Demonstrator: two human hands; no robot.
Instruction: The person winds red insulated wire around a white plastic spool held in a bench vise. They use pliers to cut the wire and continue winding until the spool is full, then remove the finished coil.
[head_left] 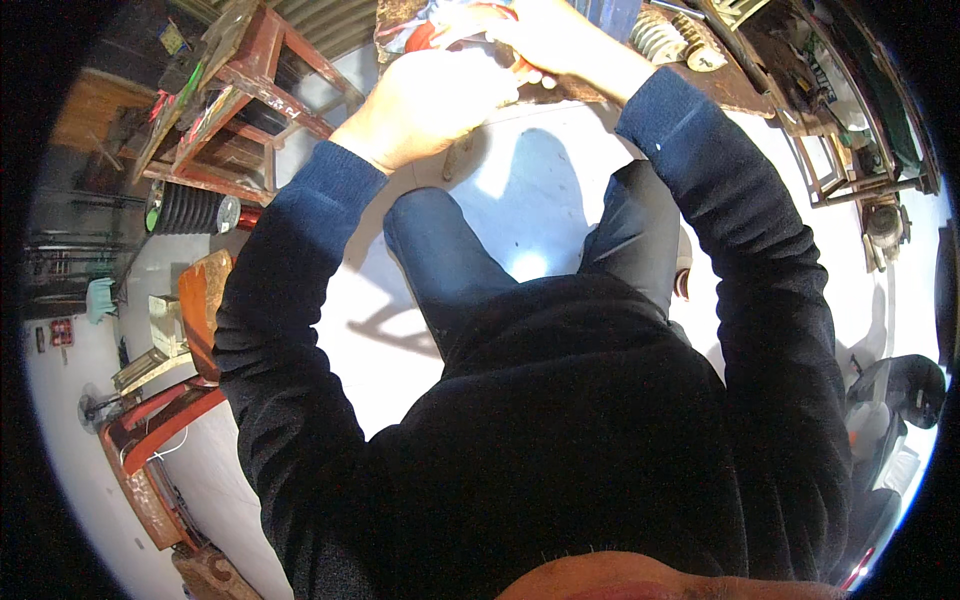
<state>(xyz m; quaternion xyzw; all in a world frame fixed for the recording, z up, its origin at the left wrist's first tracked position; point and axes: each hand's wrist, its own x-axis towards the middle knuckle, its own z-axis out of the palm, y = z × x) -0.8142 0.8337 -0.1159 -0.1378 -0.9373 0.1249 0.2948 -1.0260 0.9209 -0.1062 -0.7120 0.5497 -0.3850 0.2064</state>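
Observation:
My left hand [440, 100] and my right hand [552, 38] come together at the top edge, over the near side of a wooden work surface [580, 92]. The fingers of my left hand are curled closed, and what they hold is hidden. My right hand's fingers bend in toward the left hand, also closed; bright glare hides what they grip. A curved red-orange piece [422, 37] shows just beyond the hands, next to a pale crumpled cloth or sheet [450, 14]. The upper edge of the picture cuts off part of these.
Ribbed coil-shaped pieces [700, 45] lie on the right of the work surface, near a blue panel [612, 15]. A worn red wooden stool frame [265, 90] stands left, above a black ribbed spool [190, 210]. Crowded shelving [840, 90] rises far right. My legs [440, 250] are below the surface.

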